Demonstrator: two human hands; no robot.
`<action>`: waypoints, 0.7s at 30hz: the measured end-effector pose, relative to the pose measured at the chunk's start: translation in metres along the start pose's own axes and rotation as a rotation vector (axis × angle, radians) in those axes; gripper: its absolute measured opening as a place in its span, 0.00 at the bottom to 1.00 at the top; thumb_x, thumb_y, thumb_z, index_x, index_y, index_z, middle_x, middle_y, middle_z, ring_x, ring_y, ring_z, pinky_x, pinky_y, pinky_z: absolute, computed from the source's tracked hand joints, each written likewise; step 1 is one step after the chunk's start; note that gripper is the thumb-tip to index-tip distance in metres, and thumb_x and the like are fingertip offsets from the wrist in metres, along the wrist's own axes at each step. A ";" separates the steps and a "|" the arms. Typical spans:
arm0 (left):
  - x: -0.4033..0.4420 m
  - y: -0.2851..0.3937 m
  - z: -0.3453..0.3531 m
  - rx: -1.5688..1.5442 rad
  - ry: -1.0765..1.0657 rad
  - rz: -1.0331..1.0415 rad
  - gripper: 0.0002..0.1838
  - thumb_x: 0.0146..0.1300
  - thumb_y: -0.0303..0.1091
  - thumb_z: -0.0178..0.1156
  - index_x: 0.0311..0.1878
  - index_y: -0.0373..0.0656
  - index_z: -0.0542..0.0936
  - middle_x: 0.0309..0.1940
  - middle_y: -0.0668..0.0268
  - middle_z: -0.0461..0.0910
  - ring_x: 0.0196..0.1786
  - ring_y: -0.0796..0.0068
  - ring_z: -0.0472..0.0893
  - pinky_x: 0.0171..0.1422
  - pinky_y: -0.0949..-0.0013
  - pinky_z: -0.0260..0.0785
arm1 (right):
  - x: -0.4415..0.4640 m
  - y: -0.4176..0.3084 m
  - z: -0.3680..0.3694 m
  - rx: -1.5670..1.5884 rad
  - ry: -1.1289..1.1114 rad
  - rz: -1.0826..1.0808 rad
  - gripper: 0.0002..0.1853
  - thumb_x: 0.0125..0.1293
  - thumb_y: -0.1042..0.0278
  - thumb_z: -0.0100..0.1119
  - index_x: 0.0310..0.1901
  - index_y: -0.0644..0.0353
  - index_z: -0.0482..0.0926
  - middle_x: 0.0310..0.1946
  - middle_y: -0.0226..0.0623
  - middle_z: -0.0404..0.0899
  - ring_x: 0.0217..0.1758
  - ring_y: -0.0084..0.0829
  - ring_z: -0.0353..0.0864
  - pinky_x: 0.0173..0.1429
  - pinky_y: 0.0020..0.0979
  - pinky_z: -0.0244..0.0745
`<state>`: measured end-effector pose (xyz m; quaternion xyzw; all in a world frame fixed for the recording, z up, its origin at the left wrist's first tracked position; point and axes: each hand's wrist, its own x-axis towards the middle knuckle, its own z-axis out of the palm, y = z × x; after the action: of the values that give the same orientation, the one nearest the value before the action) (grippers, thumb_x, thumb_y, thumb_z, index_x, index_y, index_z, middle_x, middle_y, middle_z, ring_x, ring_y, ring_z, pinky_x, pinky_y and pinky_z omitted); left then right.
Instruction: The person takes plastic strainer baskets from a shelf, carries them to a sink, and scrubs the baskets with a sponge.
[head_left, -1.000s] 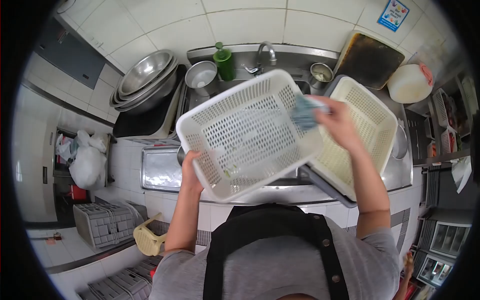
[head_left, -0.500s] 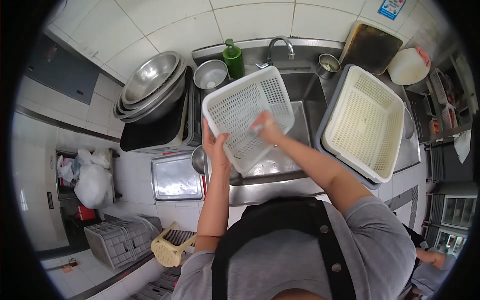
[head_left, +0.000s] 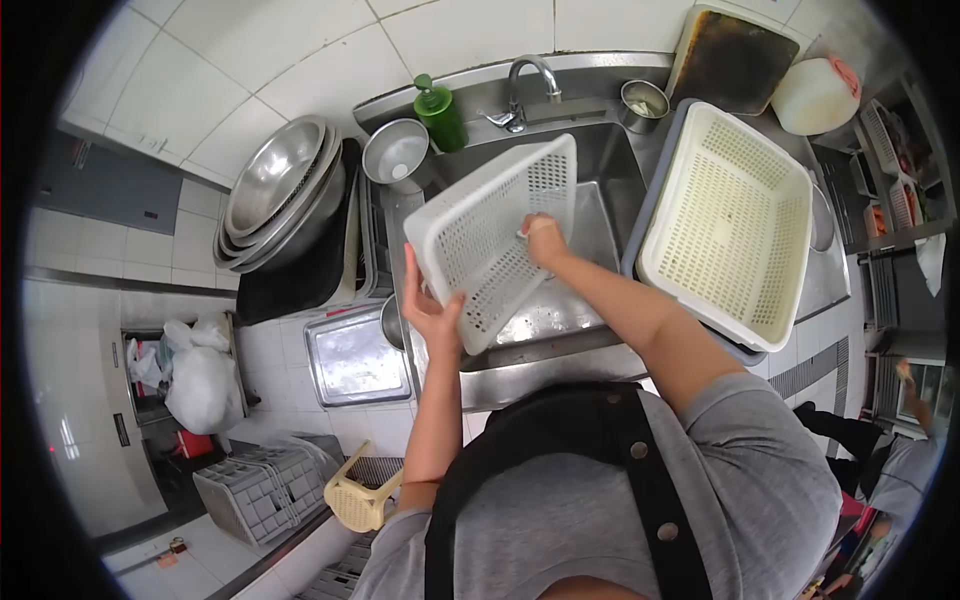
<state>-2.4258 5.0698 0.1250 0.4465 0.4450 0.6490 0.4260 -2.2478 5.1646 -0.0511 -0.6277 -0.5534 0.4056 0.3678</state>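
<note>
A white perforated plastic basket (head_left: 470, 218) is tilted over the steel sink (head_left: 605, 225). My left hand (head_left: 432, 312) grips its near left rim, thumb on the inner side and fingers around the outside. Inside the basket, my right hand (head_left: 545, 241) is closed against the perforated wall. A small pale bit shows at its fingers, too little to tell what it is. Behind the basket stand the curved faucet (head_left: 530, 75) and a green pump bottle (head_left: 440, 115).
Right of the sink, a cream perforated basket (head_left: 725, 225) sits in a grey tub. Steel bowls (head_left: 275, 180) are stacked at left, with a small metal bowl (head_left: 396, 150) beside the bottle. A steel cup (head_left: 642, 105) stands by the faucet. Another person (head_left: 905, 470) is at far right.
The basket has tipped more steeply onto its side, still in my left hand. My right hand has moved slightly right and up along its inside. At far right, the other person shows more.
</note>
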 end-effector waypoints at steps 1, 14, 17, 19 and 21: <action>-0.003 -0.006 0.001 0.048 -0.025 0.060 0.50 0.38 0.23 0.62 0.73 0.35 0.58 0.58 0.55 0.69 0.60 0.64 0.72 0.66 0.65 0.62 | -0.009 -0.010 0.011 -0.040 0.044 -0.031 0.14 0.49 0.83 0.55 0.40 0.62 0.78 0.39 0.54 0.77 0.52 0.52 0.75 0.58 0.43 0.69; -0.009 -0.035 -0.041 -0.382 0.243 -0.411 0.33 0.50 0.34 0.51 0.63 0.34 0.65 0.56 0.54 0.71 0.56 0.57 0.74 0.59 0.56 0.69 | 0.024 -0.047 -0.047 -0.335 0.218 -0.386 0.03 0.56 0.80 0.52 0.32 0.63 0.75 0.37 0.52 0.76 0.42 0.52 0.77 0.46 0.44 0.73; -0.017 -0.020 -0.029 -0.516 0.236 -0.591 0.33 0.50 0.37 0.53 0.63 0.37 0.66 0.55 0.56 0.72 0.54 0.58 0.74 0.57 0.56 0.68 | 0.034 -0.084 -0.021 -0.177 0.409 -0.418 0.08 0.55 0.82 0.52 0.36 0.63 0.74 0.38 0.51 0.75 0.44 0.52 0.76 0.50 0.44 0.71; -0.017 -0.030 -0.025 -0.487 0.220 -0.608 0.34 0.50 0.39 0.53 0.63 0.37 0.65 0.53 0.56 0.72 0.55 0.58 0.73 0.58 0.55 0.67 | 0.000 -0.106 0.014 0.064 0.252 -0.427 0.11 0.52 0.84 0.55 0.37 0.61 0.73 0.39 0.47 0.74 0.46 0.49 0.75 0.52 0.43 0.70; -0.013 -0.040 -0.028 -0.489 0.197 -0.610 0.34 0.50 0.39 0.54 0.63 0.37 0.65 0.52 0.56 0.73 0.55 0.58 0.73 0.59 0.54 0.66 | -0.042 -0.117 0.033 0.040 -0.169 -0.498 0.12 0.51 0.85 0.54 0.37 0.60 0.74 0.40 0.46 0.76 0.46 0.49 0.75 0.53 0.43 0.71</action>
<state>-2.4429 5.0617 0.0783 0.1150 0.4284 0.6190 0.6481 -2.3268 5.1366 0.0463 -0.4286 -0.7115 0.3646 0.4209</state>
